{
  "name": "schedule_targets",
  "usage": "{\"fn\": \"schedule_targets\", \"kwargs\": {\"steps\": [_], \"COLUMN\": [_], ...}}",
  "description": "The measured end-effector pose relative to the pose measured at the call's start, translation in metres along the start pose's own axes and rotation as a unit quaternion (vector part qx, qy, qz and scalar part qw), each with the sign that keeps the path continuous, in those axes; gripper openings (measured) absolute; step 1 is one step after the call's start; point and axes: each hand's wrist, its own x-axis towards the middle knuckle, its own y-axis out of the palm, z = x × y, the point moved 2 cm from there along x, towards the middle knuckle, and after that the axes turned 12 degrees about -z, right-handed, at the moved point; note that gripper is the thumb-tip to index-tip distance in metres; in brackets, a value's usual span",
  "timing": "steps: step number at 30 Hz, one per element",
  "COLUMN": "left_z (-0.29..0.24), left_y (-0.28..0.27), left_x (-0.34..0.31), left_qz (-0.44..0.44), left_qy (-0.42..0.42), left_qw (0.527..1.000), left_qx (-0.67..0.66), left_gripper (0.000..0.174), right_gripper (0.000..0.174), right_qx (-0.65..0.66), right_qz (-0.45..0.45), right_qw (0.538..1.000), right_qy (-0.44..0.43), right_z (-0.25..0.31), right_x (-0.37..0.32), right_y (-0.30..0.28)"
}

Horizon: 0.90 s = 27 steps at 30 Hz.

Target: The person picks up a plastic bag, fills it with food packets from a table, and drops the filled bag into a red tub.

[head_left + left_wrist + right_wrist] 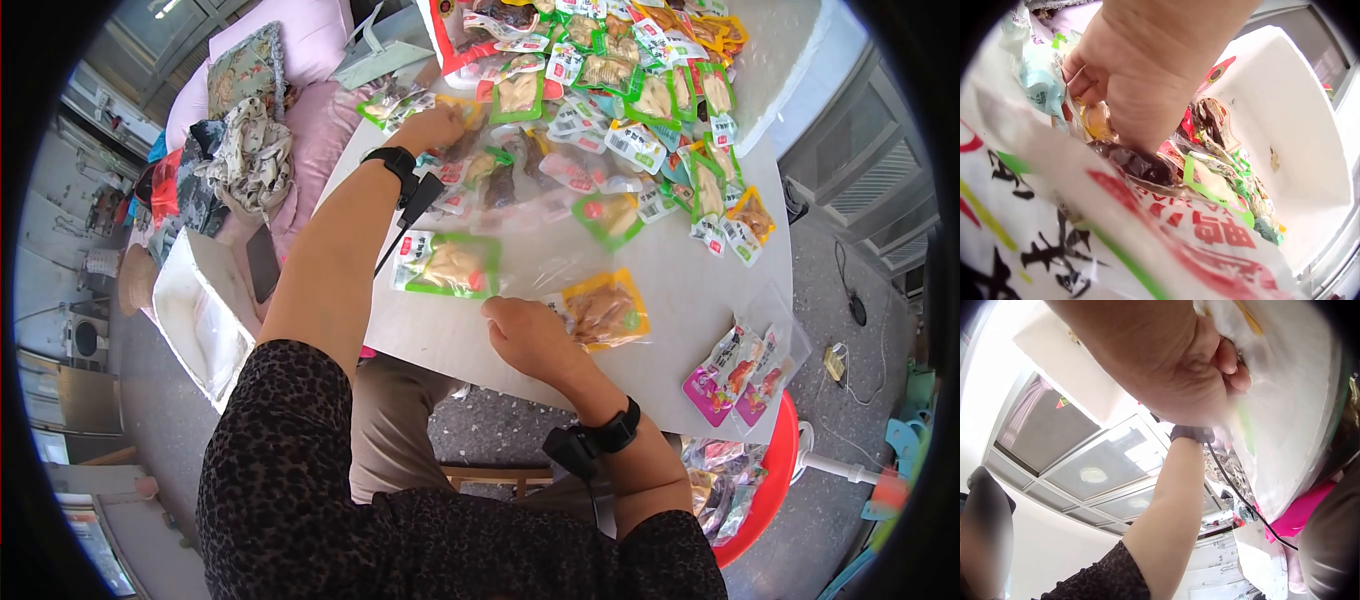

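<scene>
At the table's far left, my left hand (432,128) curls its fingers over a yellow-edged food packet (1099,120), partly hidden under the palm. A dark food packet (1138,165) lies just below that hand in the left wrist view. Near the table's front edge, my right hand (535,340) pinches the edge of a clear plastic bag (545,265), fingers curled in. A green-edged packet (447,265) with pale contents lies left of the right hand. Close to its right is an orange-edged packet (605,310).
A heap of sealed packets (610,75) covers the far side, before a white foam box (790,75). Two purple-cornered packets (735,375) lie at the right corner. Below stands a red tub (785,450) of packets. A white box (200,310) sits to the left.
</scene>
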Motion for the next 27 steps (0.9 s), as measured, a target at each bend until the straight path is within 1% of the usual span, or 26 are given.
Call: {"fn": "schedule_targets", "kwargs": {"steps": [1, 4, 7, 8, 10, 13, 16, 17, 19, 20, 21, 23, 24, 25, 27], "left_z": [-0.005, -0.021, -0.010, -0.009, -0.019, -0.027, -0.035, -0.037, -0.059, -0.063, -0.053, -0.019, -0.016, -0.012, -0.006], "left_y": [-0.006, -0.023, 0.000, 0.002, -0.011, -0.029, -0.055, -0.066, -0.112, -0.127, -0.131, -0.131, -0.138, -0.142, -0.154], "left_x": [-0.006, -0.027, -0.012, -0.009, -0.020, -0.033, -0.047, -0.055, -0.095, -0.108, -0.107, -0.104, -0.113, -0.126, -0.144], "left_qz": [0.001, 0.003, -0.081, -0.089, -0.105, -0.160, -0.187, -0.228, -0.194, -0.177, -0.183, -0.189, -0.192, -0.147, -0.046], "left_qy": [-0.002, 0.059, 0.110, 0.109, 0.103, 0.122, 0.128, 0.138, 0.105, 0.088, 0.039, 0.105, 0.136, 0.114, 0.070], "left_qw": [1.000, 0.997, 0.977, 0.974, 0.969, 0.970, 0.970, 0.963, 0.972, 0.969, 0.973, 0.956, 0.945, 0.918, 0.910], "left_qx": [0.011, 0.056, 0.164, 0.176, 0.200, 0.133, 0.093, 0.048, -0.085, -0.150, -0.133, -0.198, -0.230, -0.350, -0.406], "left_gripper": [0.038, 0.033, 0.029, 0.029, 0.028, 0.022, 0.019, 0.019, 0.019, 0.020, 0.025, 0.022, 0.020, 0.013, 0.010], "right_gripper": [0.006, 0.007, 0.007, 0.007, 0.007, 0.007, 0.007, 0.008, 0.009, 0.010, 0.010, 0.012, 0.012, 0.012, 0.013], "right_qx": [-0.003, -0.007, -0.004, -0.002, -0.007, -0.001, 0.005, 0.007, 0.016, 0.021, 0.026, 0.040, 0.048, 0.056, 0.064], "right_qz": [0.001, 0.008, 0.012, 0.013, 0.007, 0.000, -0.015, -0.022, -0.042, -0.052, -0.058, -0.069, -0.070, -0.072, -0.077], "right_qw": [1.000, 1.000, 1.000, 1.000, 1.000, 1.000, 1.000, 1.000, 0.999, 0.998, 0.998, 0.997, 0.996, 0.996, 0.995], "right_qy": [-0.001, -0.001, -0.001, 0.000, 0.008, 0.004, -0.002, -0.004, -0.003, -0.004, 0.001, 0.010, 0.008, 0.007, 0.004], "right_z": [-0.001, 0.000, 0.000, 0.000, -0.002, -0.002, -0.002, -0.002, -0.004, -0.005, -0.006, -0.006, -0.006, -0.006, -0.006], "right_x": [-0.001, 0.000, 0.001, 0.000, -0.001, -0.001, -0.001, -0.001, -0.003, -0.003, -0.003, -0.003, -0.003, -0.002, -0.001], "right_y": [0.002, 0.001, -0.001, -0.001, 0.000, 0.003, 0.000, 0.000, 0.001, 0.001, 0.000, -0.001, -0.001, -0.002, -0.003]}}
